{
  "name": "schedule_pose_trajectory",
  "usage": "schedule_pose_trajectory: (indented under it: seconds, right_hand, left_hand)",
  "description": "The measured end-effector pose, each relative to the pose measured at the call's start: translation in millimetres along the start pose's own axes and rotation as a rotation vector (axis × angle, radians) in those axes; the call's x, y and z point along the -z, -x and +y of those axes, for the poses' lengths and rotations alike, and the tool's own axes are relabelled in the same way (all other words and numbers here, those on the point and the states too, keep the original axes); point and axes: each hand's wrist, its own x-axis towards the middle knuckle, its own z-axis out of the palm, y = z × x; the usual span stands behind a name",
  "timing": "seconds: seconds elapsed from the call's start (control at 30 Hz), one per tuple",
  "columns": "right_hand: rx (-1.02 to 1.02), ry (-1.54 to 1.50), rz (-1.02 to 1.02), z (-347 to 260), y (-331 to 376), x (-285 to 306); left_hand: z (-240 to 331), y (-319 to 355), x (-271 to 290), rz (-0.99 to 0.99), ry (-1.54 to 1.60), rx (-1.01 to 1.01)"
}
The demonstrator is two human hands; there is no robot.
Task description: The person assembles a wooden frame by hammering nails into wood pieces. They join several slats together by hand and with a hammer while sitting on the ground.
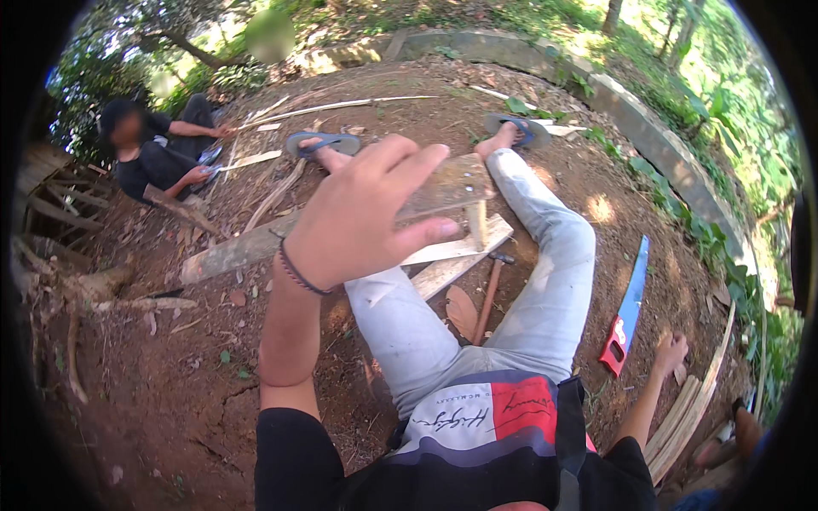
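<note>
In front of my chest my left hand point(362, 209) is raised, fingers stretched and thumb apart, with nothing seen in it. Behind it, partly covered, is a wooden board point(464, 177) with a short upright piece point(476, 223) under its end; whether the hand touches the board I cannot tell. My right hand point(671, 353) is low on the right, its fingers curled; anything in them is too small to make out. Beside it lies a handsaw point(630, 294) with a blue blade and red handle. A hammer point(490, 298) lies between my legs, next to a brown leaf point(461, 312).
A log point(230, 254) lies to the left of my legs. Pale wooden planks point(447, 268) lie between my knees, and long strips point(690, 426) at the right. Another person point(158, 153) sits at the far left, holding a pale stick. A low concrete wall point(635, 106) curves behind.
</note>
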Motion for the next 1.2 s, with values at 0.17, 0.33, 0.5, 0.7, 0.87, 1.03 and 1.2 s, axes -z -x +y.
schedule_pose_trajectory:
  seconds: [0.17,0.33,0.5,0.7,0.87,1.03,1.2]
  right_hand:
    - [0.171,-1.286,-0.228,-285,-9,72]
    - [0.411,-1.838,-0.726,-455,50,151]
    - [0.129,-2.114,-1.205,-512,79,194]
    - [-0.137,-2.258,-1.413,-513,85,185]
    - [-0.142,-2.251,-1.367,-511,84,190]
    - [-0.057,-2.179,-1.300,-512,87,204]
    - [0.158,-2.230,-1.079,-518,123,216]
  left_hand:
    - [-3,-4,-3,0.058,-0.115,0.013]
    - [2,-13,-6,0.154,0.098,0.000]
    - [-4,1,1,0.213,0.154,-0.052]
    - [-6,0,1,0.262,0.271,0.008]
    - [0,-7,-2,0.321,0.339,0.057]
    - [8,-18,-4,0.275,0.368,0.109]
    - [11,-5,-4,0.329,0.351,0.046]
